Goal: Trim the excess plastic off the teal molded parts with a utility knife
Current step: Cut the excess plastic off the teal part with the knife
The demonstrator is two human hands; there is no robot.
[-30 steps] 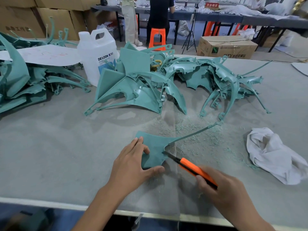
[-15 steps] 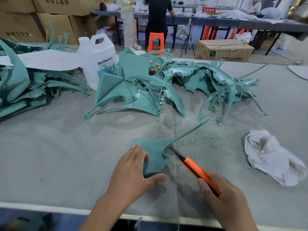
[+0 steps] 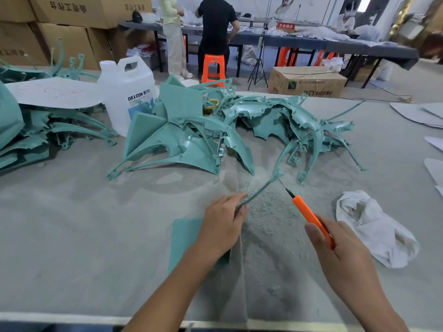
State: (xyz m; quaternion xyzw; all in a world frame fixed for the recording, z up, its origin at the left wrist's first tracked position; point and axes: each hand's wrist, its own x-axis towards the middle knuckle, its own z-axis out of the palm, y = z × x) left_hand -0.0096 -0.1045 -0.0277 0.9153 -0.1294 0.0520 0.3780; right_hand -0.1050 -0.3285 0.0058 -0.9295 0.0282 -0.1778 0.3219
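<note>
On the grey felt table (image 3: 72, 236), left hand (image 3: 220, 227) pinned the flat teal molded plastic part (image 3: 184, 236) near the table edge, pinching its thin arm, likely to steady it. Right hand (image 3: 345, 255) gripped the orange utility knife (image 3: 309, 216), blade beside the arm's tip.

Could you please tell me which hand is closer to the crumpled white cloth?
Right. The right hand, gripping the utility knife, is just left of the cloth; the left hand, pinching the teal part, lies farther left.
</note>
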